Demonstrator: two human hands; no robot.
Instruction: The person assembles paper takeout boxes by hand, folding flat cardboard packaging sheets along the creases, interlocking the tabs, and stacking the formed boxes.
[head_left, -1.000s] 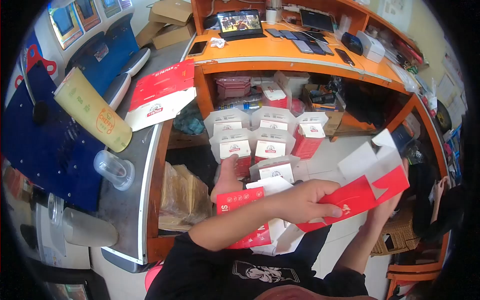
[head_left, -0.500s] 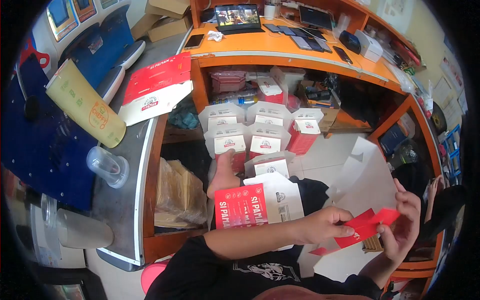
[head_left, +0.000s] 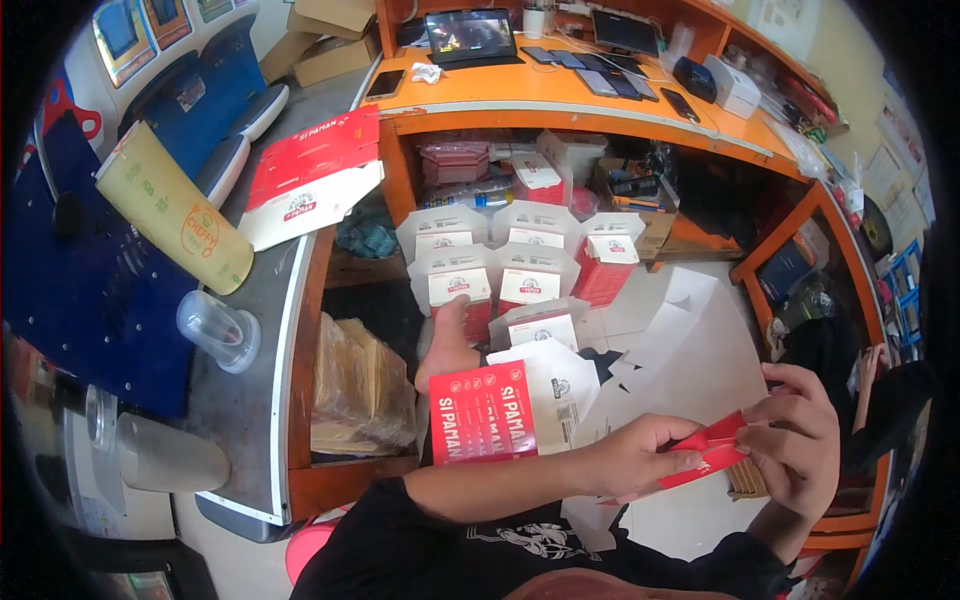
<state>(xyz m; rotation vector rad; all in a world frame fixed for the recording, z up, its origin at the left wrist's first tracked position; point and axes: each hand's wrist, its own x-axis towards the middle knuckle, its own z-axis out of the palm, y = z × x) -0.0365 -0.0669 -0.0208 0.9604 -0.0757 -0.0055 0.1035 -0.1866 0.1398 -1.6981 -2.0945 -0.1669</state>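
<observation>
A red and white carton [head_left: 715,455] is held between both hands, its red flaps partly folded and its large white panel spreading up and away. My left hand [head_left: 655,455] pinches the red part near its left end. Around the right end of the red flaps, my right hand [head_left: 795,440] has its fingers curled, thumb against the card. Flat printed sheets [head_left: 480,410] with red and white faces lie on my lap beside my left forearm. Several made-up red and white boxes [head_left: 530,285] stand on the floor beyond, their lids raised.
Another flat carton [head_left: 315,175] lies on the grey counter [head_left: 245,420] at left, near a yellow cup [head_left: 175,205] and a clear cup [head_left: 217,332]. The orange desk [head_left: 460,95] bears a tablet [head_left: 470,38] and several phones. Wrapped brown stacks [head_left: 360,390] stand below.
The carton has turned and its red end has folded narrower, with the white panel now spread outward. Both hands moved lower; my right hand came in from the outer edge to the red flaps.
</observation>
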